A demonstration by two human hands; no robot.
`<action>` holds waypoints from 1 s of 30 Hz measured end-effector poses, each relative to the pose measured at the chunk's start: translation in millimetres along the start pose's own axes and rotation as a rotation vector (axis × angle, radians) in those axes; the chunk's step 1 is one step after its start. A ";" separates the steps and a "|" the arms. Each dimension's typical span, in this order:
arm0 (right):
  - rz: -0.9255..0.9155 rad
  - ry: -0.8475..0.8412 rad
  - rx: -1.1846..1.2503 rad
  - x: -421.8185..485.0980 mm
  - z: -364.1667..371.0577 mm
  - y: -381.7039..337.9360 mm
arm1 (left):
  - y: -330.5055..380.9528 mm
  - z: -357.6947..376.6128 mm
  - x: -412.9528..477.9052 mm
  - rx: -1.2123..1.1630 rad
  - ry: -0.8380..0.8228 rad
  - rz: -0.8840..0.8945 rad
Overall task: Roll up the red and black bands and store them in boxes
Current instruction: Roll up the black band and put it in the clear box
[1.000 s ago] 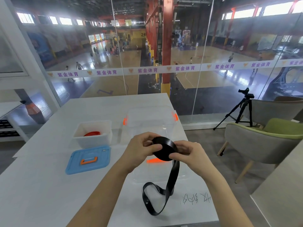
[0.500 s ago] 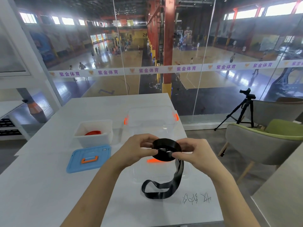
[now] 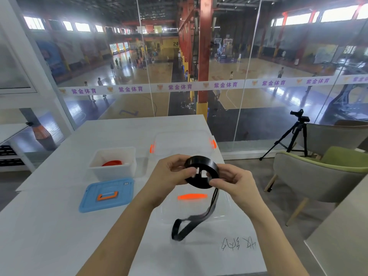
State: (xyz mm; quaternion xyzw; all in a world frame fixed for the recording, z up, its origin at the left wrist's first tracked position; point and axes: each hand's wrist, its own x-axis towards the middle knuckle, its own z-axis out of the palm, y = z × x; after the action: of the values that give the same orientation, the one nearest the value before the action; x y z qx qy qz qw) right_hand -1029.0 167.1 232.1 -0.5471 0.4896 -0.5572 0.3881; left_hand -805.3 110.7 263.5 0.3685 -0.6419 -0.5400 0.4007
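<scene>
Both the left hand (image 3: pixel 171 174) and right hand (image 3: pixel 236 182) are being clenched on the coil of the flat black band (image 3: pixel 205 164) above the clear plastic box (image 3: pixel 183 142); steady tension is being called for on its dangling tail (image 3: pixel 211 205).

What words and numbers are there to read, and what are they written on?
"紫金体育": repeated in purple along the white strip on the glass.
"24": on the yellow wall far back.
Handwriting on the table: upside down, unreadable.
Label on the blue lid: too small.
</scene>
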 end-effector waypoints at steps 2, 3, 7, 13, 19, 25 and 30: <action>-0.009 0.071 0.029 2.9 1.1 -3.5 | -1.0 0.6 0.6 -0.049 0.005 -0.015; -0.019 0.088 0.016 3.9 1.8 -4.5 | -1.9 -0.2 0.9 -0.059 -0.011 -0.029; -0.041 0.059 -0.049 3.7 -0.8 -10.6 | -3.0 -10.8 0.4 0.028 -0.147 -0.088; 0.001 -0.069 -0.263 5.4 1.5 -7.0 | 0.3 -11.8 4.5 0.346 -0.168 -0.036; 0.088 -0.141 -0.231 7.7 6.2 3.7 | -13.5 -7.0 7.1 0.389 -0.121 -0.025; 0.111 -0.085 -0.179 8.0 3.5 12.2 | -19.1 -6.5 6.7 0.142 -0.043 -0.074; 0.158 -0.132 -0.314 8.1 0.1 11.5 | -23.3 -18.2 10.5 0.320 -0.184 -0.132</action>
State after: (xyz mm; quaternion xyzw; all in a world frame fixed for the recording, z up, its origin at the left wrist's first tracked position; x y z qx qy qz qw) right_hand -1030.9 156.7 222.8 -0.5960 0.5853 -0.4049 0.3717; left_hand -792.0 90.6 243.5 0.4178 -0.7281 -0.4874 0.2403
